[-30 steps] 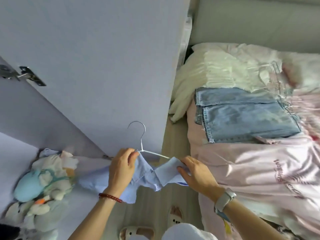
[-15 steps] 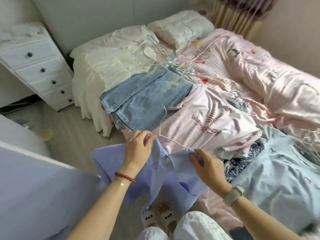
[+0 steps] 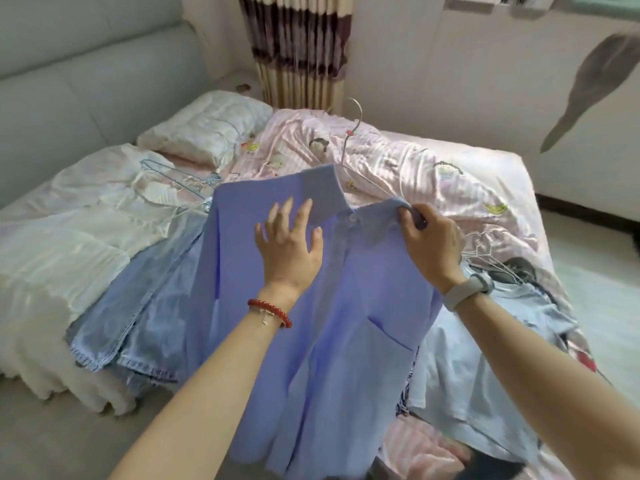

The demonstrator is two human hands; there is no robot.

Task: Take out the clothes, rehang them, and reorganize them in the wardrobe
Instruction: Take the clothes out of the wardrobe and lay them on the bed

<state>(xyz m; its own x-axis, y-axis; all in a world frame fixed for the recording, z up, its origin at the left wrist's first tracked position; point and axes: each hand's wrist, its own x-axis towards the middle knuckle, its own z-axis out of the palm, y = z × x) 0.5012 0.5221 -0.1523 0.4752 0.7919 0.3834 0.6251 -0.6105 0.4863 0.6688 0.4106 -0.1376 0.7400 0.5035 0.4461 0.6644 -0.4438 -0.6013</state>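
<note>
A light blue collared shirt lies spread front-up over the clothes on the bed, a thin wire hanger still in its neck with the hook pointing away from me. My left hand rests flat, fingers spread, on the shirt's left shoulder below the collar. My right hand pinches the shirt's right shoulder where the hanger arm runs under the cloth.
Folded blue jeans and white garments lie at the left of the bed. A pale blue tee and loose wire hangers lie at the right. A pink quilt, pillow and curtain lie beyond.
The view swung from the wardrobe door to the bed. The shirt went from being held bunched up to lying spread on the bed, and my left hand let go and flattened on it.
</note>
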